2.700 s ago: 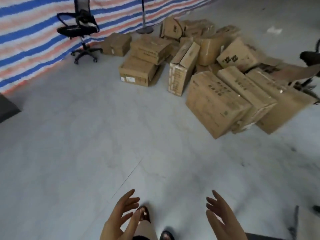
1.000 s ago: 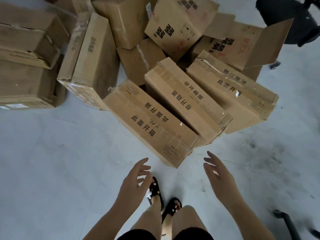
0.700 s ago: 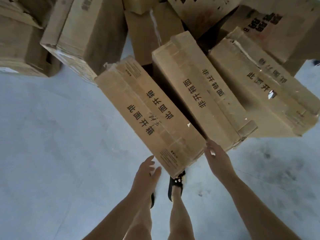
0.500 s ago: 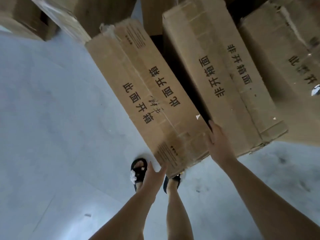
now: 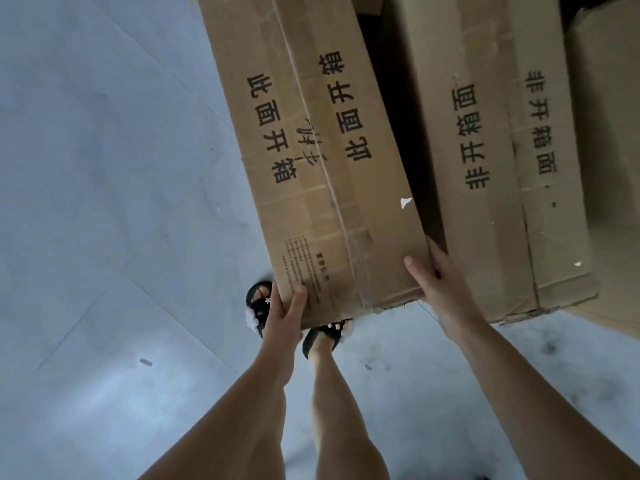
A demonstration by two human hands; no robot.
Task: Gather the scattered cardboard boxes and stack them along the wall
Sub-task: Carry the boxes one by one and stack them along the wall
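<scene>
Both grips clamped on near corners of long brown printed cardboard box (image 5: 311, 161): left hand (image 5: 282, 318), right hand (image 5: 438, 285). Stiff, bulky, probably weighty; best supported underneath, 2 corners.

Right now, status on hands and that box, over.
Left hand grips box near corner. Right hand grips its right edge. Second box close beside, feet under the near end.

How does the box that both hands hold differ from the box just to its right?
The held box has a left hand and a right hand on its near corners; the right box is untouched. The held box's print faces two ways, the right box's one way. Both are long brown taped cardboard.
</scene>
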